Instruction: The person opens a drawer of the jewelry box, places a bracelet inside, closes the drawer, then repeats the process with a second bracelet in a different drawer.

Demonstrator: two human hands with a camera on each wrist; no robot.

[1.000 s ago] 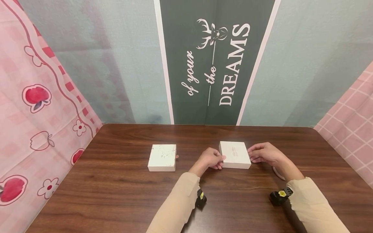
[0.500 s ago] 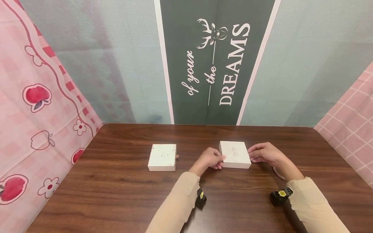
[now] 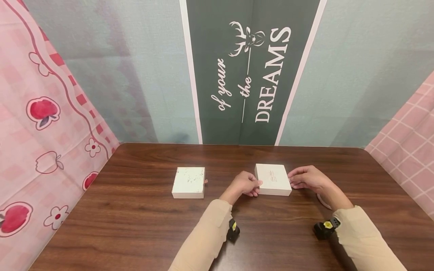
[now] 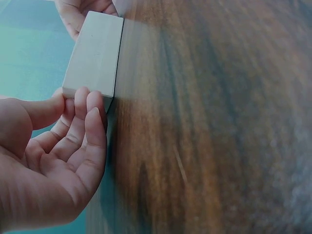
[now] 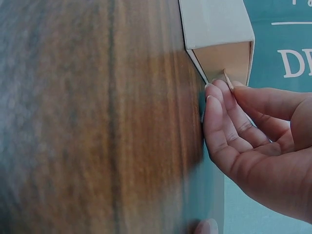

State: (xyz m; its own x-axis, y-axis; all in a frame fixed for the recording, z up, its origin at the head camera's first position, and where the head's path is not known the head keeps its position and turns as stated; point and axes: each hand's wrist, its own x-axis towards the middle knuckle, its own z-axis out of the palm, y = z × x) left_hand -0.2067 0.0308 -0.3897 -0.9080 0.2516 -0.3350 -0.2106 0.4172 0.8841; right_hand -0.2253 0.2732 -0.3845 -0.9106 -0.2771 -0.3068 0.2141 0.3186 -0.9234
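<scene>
A flat white drawer box (image 3: 272, 178) with small printed lettering lies on the table, right of the middle. My left hand (image 3: 245, 184) holds its left end, thumb on the upper edge and fingers against the end face in the left wrist view. At the opposite end is my right hand (image 3: 310, 177). In the right wrist view its thumb and fingers pinch a small ribbon tab (image 5: 227, 79) that sticks out of the box's beige drawer front (image 5: 214, 61). The drawer front sits inside the sleeve's edges.
Another white box (image 3: 188, 181), speckled on top and with a ribbon tab (image 3: 205, 181) on its right side, lies to the left on the brown wooden table (image 3: 142, 218). A pale round-edged item (image 3: 323, 202) is partly hidden beneath the right wrist. Printed cloths hang behind and at both sides.
</scene>
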